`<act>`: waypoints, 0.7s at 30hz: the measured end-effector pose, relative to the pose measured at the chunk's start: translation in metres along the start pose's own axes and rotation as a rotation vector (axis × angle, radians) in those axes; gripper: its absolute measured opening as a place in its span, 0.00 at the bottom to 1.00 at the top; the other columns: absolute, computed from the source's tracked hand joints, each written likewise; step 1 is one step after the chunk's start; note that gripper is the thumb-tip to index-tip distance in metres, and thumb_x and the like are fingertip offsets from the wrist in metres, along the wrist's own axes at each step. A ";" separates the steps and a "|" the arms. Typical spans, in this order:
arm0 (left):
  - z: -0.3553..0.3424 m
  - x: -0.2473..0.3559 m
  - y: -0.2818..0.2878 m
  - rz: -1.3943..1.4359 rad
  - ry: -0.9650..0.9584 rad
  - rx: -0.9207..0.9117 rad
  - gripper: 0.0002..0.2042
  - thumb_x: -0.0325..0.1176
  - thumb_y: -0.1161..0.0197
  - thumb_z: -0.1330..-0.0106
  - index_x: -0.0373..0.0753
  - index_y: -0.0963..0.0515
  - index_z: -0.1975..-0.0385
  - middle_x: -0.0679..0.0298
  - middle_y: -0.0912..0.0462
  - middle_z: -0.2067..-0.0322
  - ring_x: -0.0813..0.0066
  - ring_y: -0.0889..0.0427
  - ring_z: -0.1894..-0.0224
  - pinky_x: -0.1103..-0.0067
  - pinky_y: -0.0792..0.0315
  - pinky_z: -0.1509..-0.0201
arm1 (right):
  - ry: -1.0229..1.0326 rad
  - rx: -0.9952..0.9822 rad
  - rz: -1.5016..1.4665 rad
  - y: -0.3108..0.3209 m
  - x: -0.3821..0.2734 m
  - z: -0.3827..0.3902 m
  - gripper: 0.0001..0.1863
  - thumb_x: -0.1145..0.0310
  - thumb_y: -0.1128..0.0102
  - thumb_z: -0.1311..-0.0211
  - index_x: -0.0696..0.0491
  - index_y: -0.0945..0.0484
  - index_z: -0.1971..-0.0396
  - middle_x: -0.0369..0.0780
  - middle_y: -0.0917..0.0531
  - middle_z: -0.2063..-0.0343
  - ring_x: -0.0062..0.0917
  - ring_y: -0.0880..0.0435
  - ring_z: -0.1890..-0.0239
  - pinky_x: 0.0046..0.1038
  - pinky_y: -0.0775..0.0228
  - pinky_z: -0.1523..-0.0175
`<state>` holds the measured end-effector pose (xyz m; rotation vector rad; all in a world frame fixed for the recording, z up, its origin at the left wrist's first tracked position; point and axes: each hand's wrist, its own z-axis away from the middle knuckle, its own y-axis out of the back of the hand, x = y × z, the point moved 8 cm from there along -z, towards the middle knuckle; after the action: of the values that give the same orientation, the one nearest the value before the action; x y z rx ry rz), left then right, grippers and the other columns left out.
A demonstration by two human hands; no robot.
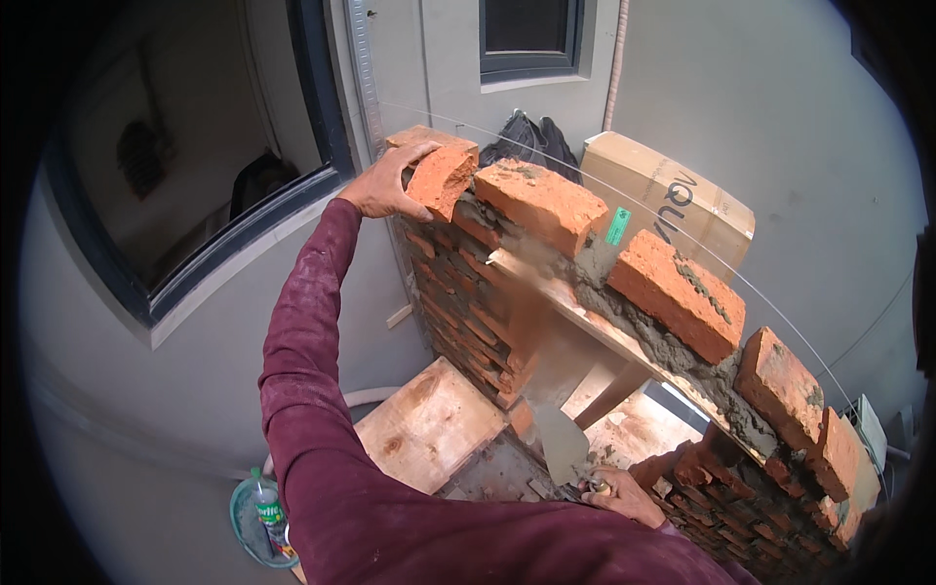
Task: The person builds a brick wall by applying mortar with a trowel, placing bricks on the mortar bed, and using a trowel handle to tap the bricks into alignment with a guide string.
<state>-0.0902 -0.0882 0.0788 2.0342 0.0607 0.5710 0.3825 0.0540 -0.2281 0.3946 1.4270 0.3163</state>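
My left hand (383,183) reaches out to the far left end of the brick wall, its thumb and fingers closed around a short broken brick piece (445,179) with a rough face. A brick (429,138) lies just behind it on the wall. To its right sits a whole orange brick (546,203), then another (678,294), with grey mortar (639,322) between and below them. Low in front of me, my right hand (629,495) is wrapped round the handle of a trowel (564,447). The trowel's flat blade points up, apart from the top course.
A white string line (673,232) runs above the bricks. A wooden plank (604,330) spans an opening in the wall. Behind stand a cardboard box (624,161) and a black bag (531,141). A wooden board (429,424) lies below; a basin (244,526) holds a green bottle (268,507).
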 end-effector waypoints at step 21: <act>-0.104 -0.034 -0.016 0.275 -0.242 -0.200 0.51 0.36 0.24 0.68 0.35 0.38 0.34 0.57 0.30 0.39 0.66 0.34 0.35 0.73 0.44 0.29 | -0.323 0.152 -0.025 -0.035 0.026 -0.026 0.10 0.71 0.34 0.47 0.58 0.20 0.65 0.37 0.22 0.69 0.20 0.25 0.66 0.23 0.33 0.59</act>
<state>-0.1611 -0.0045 0.0956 1.9118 -0.4112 0.4739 0.3594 0.0357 -0.2696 0.5262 1.1409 0.1162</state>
